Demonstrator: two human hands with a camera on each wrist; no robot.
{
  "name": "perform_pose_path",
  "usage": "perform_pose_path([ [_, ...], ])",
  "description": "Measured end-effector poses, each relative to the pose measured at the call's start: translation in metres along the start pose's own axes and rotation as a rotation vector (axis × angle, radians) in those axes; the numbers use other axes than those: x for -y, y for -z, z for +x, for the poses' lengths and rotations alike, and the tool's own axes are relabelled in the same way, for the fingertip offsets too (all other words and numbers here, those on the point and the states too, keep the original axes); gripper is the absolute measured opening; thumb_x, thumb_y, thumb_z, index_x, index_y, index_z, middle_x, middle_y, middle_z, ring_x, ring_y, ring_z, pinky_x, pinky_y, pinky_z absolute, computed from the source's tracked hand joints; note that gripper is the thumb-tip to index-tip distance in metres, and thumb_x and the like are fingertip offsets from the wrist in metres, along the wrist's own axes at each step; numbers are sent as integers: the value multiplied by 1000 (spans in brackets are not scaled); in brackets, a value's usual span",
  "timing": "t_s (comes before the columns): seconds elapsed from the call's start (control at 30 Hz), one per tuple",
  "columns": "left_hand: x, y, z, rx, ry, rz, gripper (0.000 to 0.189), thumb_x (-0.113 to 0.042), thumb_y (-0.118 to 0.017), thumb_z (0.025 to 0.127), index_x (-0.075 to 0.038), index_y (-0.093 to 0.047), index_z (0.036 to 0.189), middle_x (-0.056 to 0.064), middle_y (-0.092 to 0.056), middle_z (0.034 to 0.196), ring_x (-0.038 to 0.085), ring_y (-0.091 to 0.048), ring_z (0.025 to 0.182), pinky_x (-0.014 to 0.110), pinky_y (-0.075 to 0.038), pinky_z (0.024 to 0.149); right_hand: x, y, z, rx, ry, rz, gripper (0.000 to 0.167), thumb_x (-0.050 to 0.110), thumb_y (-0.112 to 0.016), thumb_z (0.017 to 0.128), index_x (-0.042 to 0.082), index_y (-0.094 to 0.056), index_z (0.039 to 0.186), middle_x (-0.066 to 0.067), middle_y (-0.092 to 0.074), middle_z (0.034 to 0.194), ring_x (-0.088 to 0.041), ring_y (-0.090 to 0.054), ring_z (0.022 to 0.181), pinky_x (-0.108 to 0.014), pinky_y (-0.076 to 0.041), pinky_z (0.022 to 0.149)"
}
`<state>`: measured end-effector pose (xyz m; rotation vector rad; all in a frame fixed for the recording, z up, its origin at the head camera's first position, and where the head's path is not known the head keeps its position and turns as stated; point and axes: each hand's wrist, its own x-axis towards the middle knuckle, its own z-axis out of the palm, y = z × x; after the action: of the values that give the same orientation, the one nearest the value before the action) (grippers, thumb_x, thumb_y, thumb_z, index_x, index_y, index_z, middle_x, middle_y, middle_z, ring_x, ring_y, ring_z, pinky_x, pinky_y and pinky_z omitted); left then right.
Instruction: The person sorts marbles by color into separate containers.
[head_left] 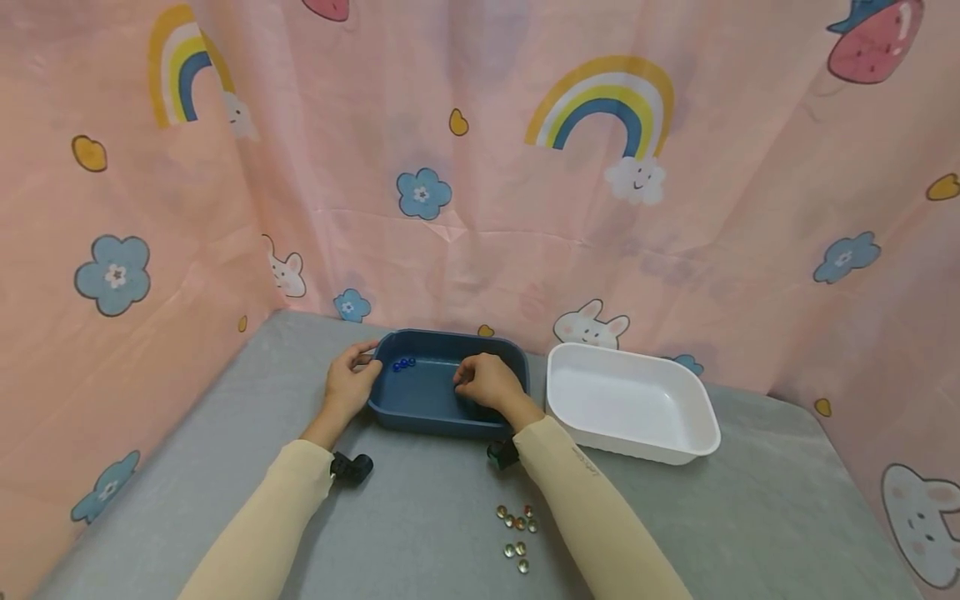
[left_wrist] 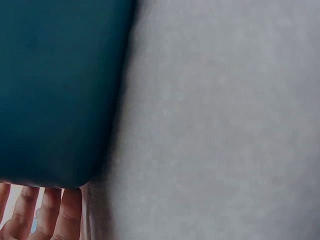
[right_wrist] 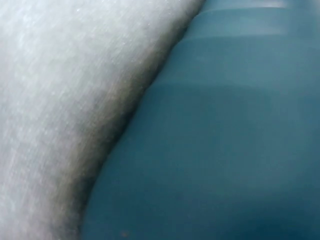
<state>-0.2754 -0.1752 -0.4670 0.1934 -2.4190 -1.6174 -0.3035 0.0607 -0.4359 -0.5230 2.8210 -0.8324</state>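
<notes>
A dark blue rectangular tray [head_left: 420,423] stands on the table. My left hand [head_left: 350,385] grips its left end, thumb at the rim and fingers along the outside; in the left wrist view those fingers [left_wrist: 49,212] touch the tray wall [left_wrist: 55,100]. Inside the tray, toward the left, lie several small blue marbles [head_left: 403,363]. My right hand [head_left: 487,382] reaches over the near right rim, its fingers curled low above the tray floor. A small dark blue marble shows partly at its fingertips, mostly hidden by them. The right wrist view has only the tray's outer wall [right_wrist: 210,140].
Right of the blue tray stands a white rectangular tray [head_left: 630,392]. Several clear marbles with amber tints [head_left: 520,523] lie on the grey tablecloth [head_left: 420,517] near the right forearm. A pink patterned curtain [head_left: 495,250] hangs behind and beside the table.
</notes>
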Motion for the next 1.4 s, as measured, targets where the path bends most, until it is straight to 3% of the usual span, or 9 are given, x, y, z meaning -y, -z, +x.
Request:
perform_pose_path([
  [0.47,-1,0,1,-2,-4,-14,39,-13,-56,91,-8,-59,130,21,-65,117,30,-64,95,23,-46,70,4,-1,4,32,-21,-46,5,13,-74,81,16,-73,84,2,-68,77,-11,-57,65,-26,-45,59],
  [0.8,-2,1,0,-3,-13,-24,39,-11,-57,91,-8,-59,130,21,-65,117,30,-63,96,21,-45,69,2,-2,4,37,-24,-84,6,16,-75,80,19,-73,85,3,-68,80,-11,-57,69,-28,-46,63],
  [1.0,0,-2,-2,2,-7,-11,39,-13,-57,92,-9,-59,130,20,-64,119,30,-63,100,27,-48,74,1,0,-1,28,-16,-69,5,17,-74,81,19,-72,86,3,-67,80,-12,-57,70,-29,-46,63],
  [1.4,0,-1,-2,-10,-13,-12,39,-13,-57,91,-8,-59,130,22,-65,118,31,-63,98,28,-49,75,3,23,-21,-35,70,-20,23,29,-68,86,18,-71,105,-5,-67,111,-23,-63,99,-42,-51,82],
])
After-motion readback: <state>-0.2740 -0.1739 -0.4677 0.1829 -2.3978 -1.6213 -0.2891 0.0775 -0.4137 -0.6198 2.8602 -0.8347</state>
